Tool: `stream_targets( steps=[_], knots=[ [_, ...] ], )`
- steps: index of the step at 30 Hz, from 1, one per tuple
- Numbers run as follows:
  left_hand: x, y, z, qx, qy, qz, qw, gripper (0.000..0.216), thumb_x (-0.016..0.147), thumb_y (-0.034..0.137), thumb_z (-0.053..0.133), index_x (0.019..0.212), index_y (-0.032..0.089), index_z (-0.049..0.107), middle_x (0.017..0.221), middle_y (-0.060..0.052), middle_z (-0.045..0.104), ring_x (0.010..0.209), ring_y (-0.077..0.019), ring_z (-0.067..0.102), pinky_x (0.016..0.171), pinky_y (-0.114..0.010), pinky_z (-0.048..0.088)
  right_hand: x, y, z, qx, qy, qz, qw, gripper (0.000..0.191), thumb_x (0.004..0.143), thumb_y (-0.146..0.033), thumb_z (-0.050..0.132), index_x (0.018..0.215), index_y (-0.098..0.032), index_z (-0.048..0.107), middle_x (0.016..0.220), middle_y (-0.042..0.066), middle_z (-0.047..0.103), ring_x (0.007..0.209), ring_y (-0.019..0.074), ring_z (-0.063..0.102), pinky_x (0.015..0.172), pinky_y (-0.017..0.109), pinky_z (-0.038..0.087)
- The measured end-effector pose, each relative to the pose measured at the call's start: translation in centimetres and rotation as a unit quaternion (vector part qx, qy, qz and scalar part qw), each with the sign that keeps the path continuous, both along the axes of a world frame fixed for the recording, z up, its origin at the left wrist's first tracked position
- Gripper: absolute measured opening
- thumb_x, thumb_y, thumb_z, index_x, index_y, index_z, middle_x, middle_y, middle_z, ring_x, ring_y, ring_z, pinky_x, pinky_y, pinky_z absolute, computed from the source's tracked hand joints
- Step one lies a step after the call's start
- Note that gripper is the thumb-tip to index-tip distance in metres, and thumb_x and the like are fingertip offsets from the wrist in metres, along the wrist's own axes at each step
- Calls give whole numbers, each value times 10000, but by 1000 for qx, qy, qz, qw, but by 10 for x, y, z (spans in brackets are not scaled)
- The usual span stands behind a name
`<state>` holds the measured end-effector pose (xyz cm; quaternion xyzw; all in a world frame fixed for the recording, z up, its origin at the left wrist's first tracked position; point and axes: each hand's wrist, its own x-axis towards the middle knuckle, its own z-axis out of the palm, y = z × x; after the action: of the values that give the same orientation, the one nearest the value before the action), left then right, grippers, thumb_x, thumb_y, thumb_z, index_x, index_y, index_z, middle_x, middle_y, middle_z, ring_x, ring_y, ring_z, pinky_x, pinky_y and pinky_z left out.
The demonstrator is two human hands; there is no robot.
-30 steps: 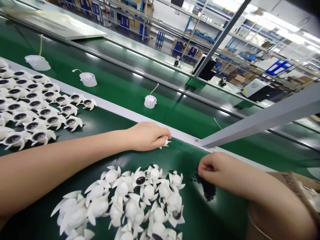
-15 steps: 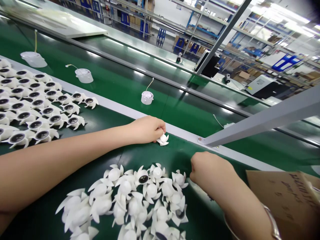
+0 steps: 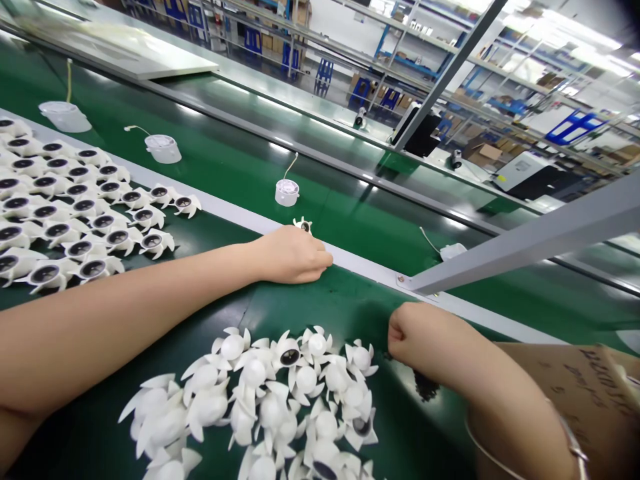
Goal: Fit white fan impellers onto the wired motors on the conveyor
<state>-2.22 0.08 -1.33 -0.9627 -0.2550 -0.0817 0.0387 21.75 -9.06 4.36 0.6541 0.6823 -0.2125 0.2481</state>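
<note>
My left hand (image 3: 293, 257) rests on the green mat by the grey rail, fingers curled shut around a small white fan impeller (image 3: 303, 225) whose blades peek out above the knuckles. My right hand (image 3: 415, 340) is closed in a loose fist or pinch just above a small heap of tiny black parts (image 3: 425, 385); what it holds is hidden. A loose pile of white impellers (image 3: 280, 400) lies in front of me, between my two forearms.
Neat rows of impellers with dark hubs (image 3: 75, 213) fill the mat at left. White round housings with wires (image 3: 287, 192) (image 3: 163, 148) sit on the green conveyor belt beyond the rail. A cardboard box (image 3: 595, 393) stands at right under a slanting grey strut (image 3: 525, 240).
My left hand has turned, so the impeller now shows above the knuckles instead of at the fingertips. My right hand shifted slightly beside the black parts. The housings moved left on the belt.
</note>
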Motion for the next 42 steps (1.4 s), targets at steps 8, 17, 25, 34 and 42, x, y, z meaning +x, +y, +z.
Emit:
stream_targets(
  steps=[8,17,25,34,42],
  knots=[
    [-9,8,14,13,-114,264,958,362,937,431,450,1121,202,661,1104,-75,643,974,-235,617,658,-283,432,9,2,-1,-23,36,15,999,315,642,-54,508,428,-203,332,436,-20,404,392,105,358,423,269,238],
    [-15,23,-5,-100,-79,326,937,442,936,480,450,1233,199,618,1225,-102,533,979,-233,604,831,-348,507,-39,-7,9,-7,-136,-28,990,239,675,34,537,601,-193,526,801,100,658,749,265,680,536,309,422],
    [-28,41,-17,-108,-131,373,912,491,910,483,482,1325,236,571,1298,-133,505,1236,-341,484,1029,-479,425,-41,-11,3,28,-123,-37,991,186,654,23,608,666,-160,644,825,147,679,755,305,696,557,347,471],
    [-39,56,-19,-144,-246,329,900,168,828,331,614,922,191,613,935,-57,628,912,-221,587,846,-376,477,-21,-8,-6,107,-76,-3,991,256,615,-49,582,483,-221,445,630,76,624,617,261,637,441,305,339],
    [19,-3,16,-652,-504,172,539,264,952,312,541,1194,206,544,1103,-76,657,807,-120,670,727,-259,522,-7,6,6,235,260,-11,937,107,746,-192,564,651,-235,587,552,-54,562,508,125,502,466,241,361]
  ],
)
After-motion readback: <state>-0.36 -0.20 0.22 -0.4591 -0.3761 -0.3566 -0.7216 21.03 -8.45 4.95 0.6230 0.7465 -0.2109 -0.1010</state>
